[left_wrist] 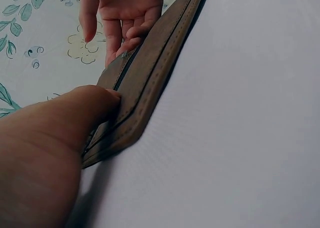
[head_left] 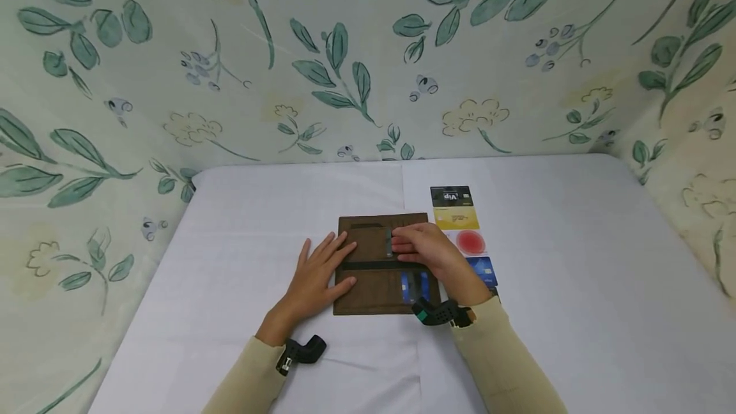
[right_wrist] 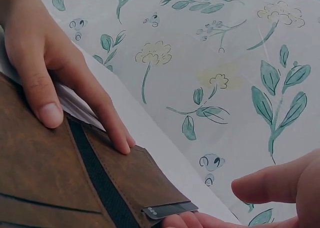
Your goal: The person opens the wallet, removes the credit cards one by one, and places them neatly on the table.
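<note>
Leafy fabric (head_left: pixel 339 75) is backing the tabletop (head_left: pixel 259 209); the left hand (head_left: pixel 316 276), fingers wide, is resting on a wallet (head_left: pixel 374 289); the right hand (head_left: pixel 432 251), thumb and fingers apart, is touching a tucked card (head_left: pixel 389 243).

Wallet (head_left: pixel 370 289) matt leather; tablecloth (head_left: pixel 259 209) smooth fabric; cards (head_left: pixel 457 218) probably plastic.

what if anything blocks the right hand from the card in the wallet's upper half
Nothing visible: the fingers of the right hand are at the exposed end of the card in the wallet.

Wallet (head_left: pixel 368 292) apparently hides part of 1 card (right_wrist: pixel 172 209).
</note>
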Motion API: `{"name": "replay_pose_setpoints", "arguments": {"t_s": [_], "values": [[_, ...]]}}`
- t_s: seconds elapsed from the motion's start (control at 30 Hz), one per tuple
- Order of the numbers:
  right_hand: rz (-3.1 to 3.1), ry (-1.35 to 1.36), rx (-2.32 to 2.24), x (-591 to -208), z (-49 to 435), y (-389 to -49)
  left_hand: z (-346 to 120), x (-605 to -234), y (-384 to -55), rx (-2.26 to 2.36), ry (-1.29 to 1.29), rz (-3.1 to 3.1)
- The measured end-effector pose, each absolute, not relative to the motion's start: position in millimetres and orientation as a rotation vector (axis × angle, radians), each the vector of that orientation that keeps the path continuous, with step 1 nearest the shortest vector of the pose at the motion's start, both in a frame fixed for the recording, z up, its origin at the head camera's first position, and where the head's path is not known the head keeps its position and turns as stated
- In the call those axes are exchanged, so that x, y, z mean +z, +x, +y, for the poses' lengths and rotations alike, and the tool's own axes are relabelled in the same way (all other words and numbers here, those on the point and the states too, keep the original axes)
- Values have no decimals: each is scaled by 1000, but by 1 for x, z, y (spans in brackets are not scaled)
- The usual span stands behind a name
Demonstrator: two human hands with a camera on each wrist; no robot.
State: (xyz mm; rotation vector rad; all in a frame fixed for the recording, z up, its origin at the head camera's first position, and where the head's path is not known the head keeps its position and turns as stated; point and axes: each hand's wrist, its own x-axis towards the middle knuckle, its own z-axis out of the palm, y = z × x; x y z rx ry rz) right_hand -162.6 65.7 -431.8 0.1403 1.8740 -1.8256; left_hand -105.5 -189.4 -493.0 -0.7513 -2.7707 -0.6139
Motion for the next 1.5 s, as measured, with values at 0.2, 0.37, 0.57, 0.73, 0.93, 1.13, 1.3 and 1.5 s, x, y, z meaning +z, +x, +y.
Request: {"name": "replay_pose_setpoints", "arguments": {"t_s": [0.2, 0.37, 0.57, 0.73, 0.93, 1.13, 1.3, 1.5], "values": [[1911, 163, -1799, -431, 66, -163, -188, -496, -106, -586, -743, -2770], [1925, 184, -1789, -430, 65, -161, -187, -495, -107, -589, -749, -2761], [1920, 191, -1799, -429, 66, -162, -186, -493, -107, -596, -749, -2760], [1929, 188, -1805, -430, 66, -163, -186, -492, -108, -612, -745, -2759], [2064, 150, -1718, -430, 63, -160, -186, -494, -107, -602, -741, -2766], [2155, 116, -1683, -427, 61, -159, -186, -493, -109, -600, -741, -2758], [2171, 134, -1663, -427, 60, -162, -186, -488, -109, -611, -744, -2763], [2207, 140, -1635, -426, 56, -165, -187, -487, -109, -609, -736, -2776]]}}
